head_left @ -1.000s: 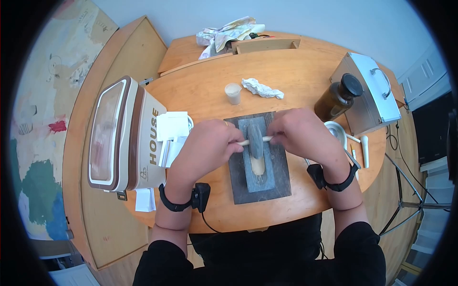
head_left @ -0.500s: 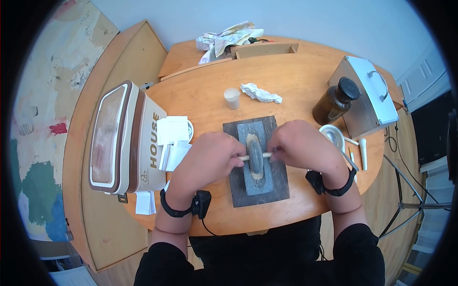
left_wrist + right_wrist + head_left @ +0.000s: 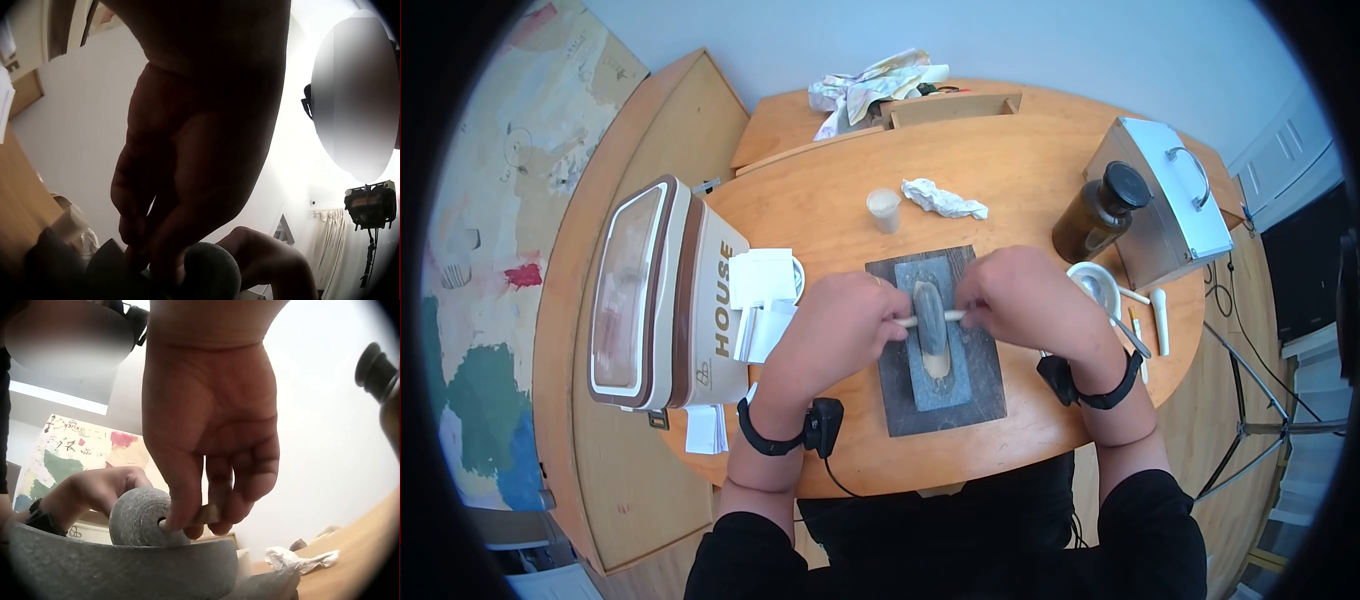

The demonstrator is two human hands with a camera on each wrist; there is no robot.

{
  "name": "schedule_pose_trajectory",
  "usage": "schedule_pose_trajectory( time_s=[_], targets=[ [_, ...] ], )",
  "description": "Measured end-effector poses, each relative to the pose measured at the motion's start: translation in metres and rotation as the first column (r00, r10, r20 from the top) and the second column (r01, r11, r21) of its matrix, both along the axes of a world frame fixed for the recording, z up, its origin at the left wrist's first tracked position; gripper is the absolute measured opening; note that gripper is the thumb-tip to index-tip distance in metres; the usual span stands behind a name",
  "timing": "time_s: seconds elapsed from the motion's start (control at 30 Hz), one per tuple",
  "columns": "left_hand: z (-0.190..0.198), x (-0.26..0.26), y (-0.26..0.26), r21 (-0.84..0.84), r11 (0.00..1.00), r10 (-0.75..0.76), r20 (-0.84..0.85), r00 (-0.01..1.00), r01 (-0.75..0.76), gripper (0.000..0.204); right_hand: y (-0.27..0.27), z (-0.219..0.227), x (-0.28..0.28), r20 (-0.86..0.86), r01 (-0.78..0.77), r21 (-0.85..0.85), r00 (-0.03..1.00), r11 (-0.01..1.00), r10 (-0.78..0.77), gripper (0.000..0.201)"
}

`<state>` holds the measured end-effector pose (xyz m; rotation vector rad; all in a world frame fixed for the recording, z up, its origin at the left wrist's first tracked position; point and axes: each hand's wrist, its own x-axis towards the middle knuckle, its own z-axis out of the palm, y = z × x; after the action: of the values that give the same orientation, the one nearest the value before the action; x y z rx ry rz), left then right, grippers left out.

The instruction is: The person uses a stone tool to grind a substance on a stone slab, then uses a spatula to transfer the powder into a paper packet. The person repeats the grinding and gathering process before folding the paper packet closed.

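A grey stone grinding wheel (image 3: 932, 322) stands on edge in the groove of a stone trough (image 3: 920, 388). Tan powder (image 3: 937, 367) lies in the groove. Through the wheel runs a pale axle handle (image 3: 954, 316), one end at each side. My left hand (image 3: 847, 318) pinches its left end with thumb and fingers. At the other end my right hand (image 3: 1022, 300) does the same; the right wrist view shows its thumb and fingertips (image 3: 228, 512) around the handle close beside the wheel (image 3: 140, 515). In the left wrist view the left hand (image 3: 187, 156) is dark.
The trough sits on a dark slab (image 3: 990, 395). Beyond it are a plastic cup (image 3: 884, 212) and a crumpled tissue (image 3: 945, 199). A brown jar (image 3: 1095, 218), silver case (image 3: 1165, 200), bowl (image 3: 1106, 282) and pestle (image 3: 1160, 322) stand right. Left are papers (image 3: 762, 275) and a HOUSE box (image 3: 710, 320).
Both hands rolled the wheel along the groove toward the body, then partway back away from it. Powder now shows again at the groove's near end. The grip on the handle stays the same.
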<state>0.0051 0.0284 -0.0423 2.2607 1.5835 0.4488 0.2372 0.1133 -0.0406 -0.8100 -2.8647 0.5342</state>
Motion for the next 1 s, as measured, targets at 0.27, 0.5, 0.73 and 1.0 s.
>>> schedule_pose_trajectory(
  time_s=[0.27,0.5,0.73,1.0],
  targets=[
    [0.013,0.008,-0.017,-0.104,0.983,-0.160,-0.060,0.985,0.153,0.012,-0.013,0.007,0.005,0.073,-0.129,-0.081,0.988,0.988,0.135,0.010],
    [0.001,0.003,-0.001,0.024,1.000,-0.013,-0.033,0.999,0.014,0.011,-0.005,0.003,-0.003,0.025,0.007,0.074,1.000,0.997,-0.009,0.009],
    [-0.004,0.000,0.006,0.103,0.992,0.078,-0.079,0.994,-0.069,0.012,-0.002,-0.002,-0.006,-0.118,0.071,0.106,0.991,0.992,-0.058,0.006],
    [0.002,0.008,-0.011,-0.052,0.998,-0.031,-0.059,0.998,0.028,0.012,-0.010,0.004,0.001,0.077,-0.051,-0.023,0.996,0.998,0.053,0.008]
  ],
)
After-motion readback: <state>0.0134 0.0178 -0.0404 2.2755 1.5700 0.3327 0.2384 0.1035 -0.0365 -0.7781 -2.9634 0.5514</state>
